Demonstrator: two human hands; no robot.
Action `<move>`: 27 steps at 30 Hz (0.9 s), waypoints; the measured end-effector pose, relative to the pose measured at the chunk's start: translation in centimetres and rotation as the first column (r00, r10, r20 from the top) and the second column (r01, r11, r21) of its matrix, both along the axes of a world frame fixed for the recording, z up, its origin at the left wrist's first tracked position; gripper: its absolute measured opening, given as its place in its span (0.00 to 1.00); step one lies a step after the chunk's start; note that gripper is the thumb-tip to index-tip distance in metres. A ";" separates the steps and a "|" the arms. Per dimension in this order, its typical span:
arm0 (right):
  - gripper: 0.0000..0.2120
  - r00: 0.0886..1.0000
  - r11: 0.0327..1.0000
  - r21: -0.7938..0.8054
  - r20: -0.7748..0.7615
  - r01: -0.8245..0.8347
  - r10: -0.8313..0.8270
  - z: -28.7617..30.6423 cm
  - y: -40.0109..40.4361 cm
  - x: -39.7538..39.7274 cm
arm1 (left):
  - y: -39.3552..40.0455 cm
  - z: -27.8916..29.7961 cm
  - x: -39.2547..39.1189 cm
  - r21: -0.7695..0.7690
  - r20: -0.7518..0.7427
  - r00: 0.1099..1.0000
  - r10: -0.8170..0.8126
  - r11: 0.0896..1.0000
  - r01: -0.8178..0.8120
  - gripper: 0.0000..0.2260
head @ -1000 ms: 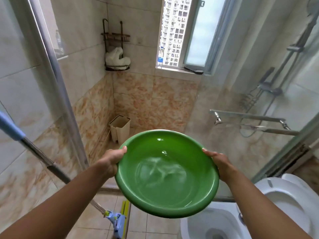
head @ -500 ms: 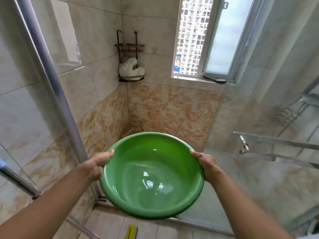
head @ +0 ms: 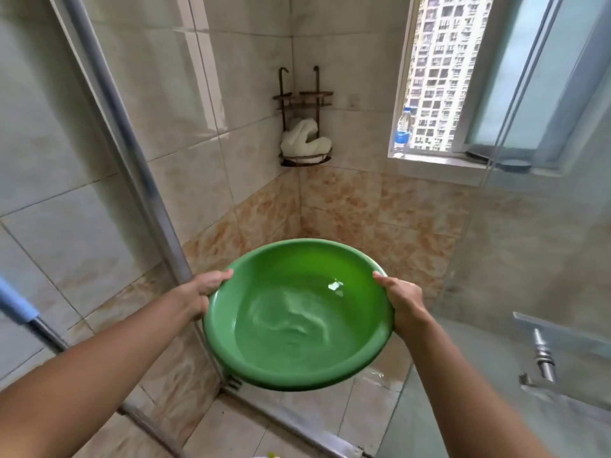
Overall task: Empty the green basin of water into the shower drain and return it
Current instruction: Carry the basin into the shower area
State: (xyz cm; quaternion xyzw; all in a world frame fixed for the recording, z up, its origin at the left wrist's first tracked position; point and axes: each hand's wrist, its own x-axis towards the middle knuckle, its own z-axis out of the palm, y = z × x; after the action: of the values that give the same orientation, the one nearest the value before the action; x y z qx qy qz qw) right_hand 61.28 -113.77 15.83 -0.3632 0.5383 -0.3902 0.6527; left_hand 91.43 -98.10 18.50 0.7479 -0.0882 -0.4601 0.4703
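Observation:
The round green basin [head: 299, 256] hangs in the air in front of me, roughly level, with rippling water [head: 291, 322] in its bottom. My left hand [head: 205, 289] grips its left rim, thumb on top. My right hand [head: 401, 297] grips the right rim the same way. The basin sits over the shower threshold [head: 297, 421], in the open doorway of the stall. The wet shower floor [head: 370, 391] shows just beyond it. The drain itself is not in sight.
A metal door frame post [head: 132, 166] runs diagonally at left, and a glass panel [head: 529, 259] with a metal handle [head: 542, 355] stands at right. A corner rack [head: 305, 133] holds white cloth. A bottle [head: 403, 130] stands on the windowsill. A blue-handled mop pole [head: 16, 302] leans at far left.
The view has swung left and forward, away from the toilet and into the shower doorway. The basin has moved with both hands toward the stall; its water keeps sloshing.

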 end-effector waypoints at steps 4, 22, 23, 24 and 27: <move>0.08 1.000 1.000 0.022 0.020 0.016 -0.017 0.3 -2.0 1.2 | -2.6 1.1 0.9 0.048 0.056 0.998 0.005 0.999 -0.007 0.15; 0.10 0.998 0.996 0.083 0.039 0.041 -0.044 -5.5 -15.4 11.3 | -17.1 -1.9 11.8 0.089 -0.057 0.998 0.039 0.995 -0.033 0.16; 0.10 0.998 0.996 0.070 0.023 0.051 -0.053 -5.9 -16.9 11.9 | -18.5 -2.6 12.6 0.064 -0.077 0.996 0.049 0.997 -0.044 0.15; 0.10 0.998 0.996 0.062 0.012 0.056 -0.057 -6.0 -18.0 12.3 | -19.8 -2.9 13.4 0.047 -0.075 0.996 0.050 0.998 -0.047 0.14; 0.12 0.998 0.997 0.039 -0.019 0.061 -0.061 -6.3 -20.8 13.1 | -23.5 -3.8 15.1 -0.021 -0.029 0.999 0.033 0.999 -0.034 0.13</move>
State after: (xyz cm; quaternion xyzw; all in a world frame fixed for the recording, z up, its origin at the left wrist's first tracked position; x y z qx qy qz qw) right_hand 74.35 -134.52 9.50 -0.3370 0.5627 -0.3958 0.6428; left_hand 106.53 -121.62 14.67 0.7375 -0.0738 -0.4620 0.4870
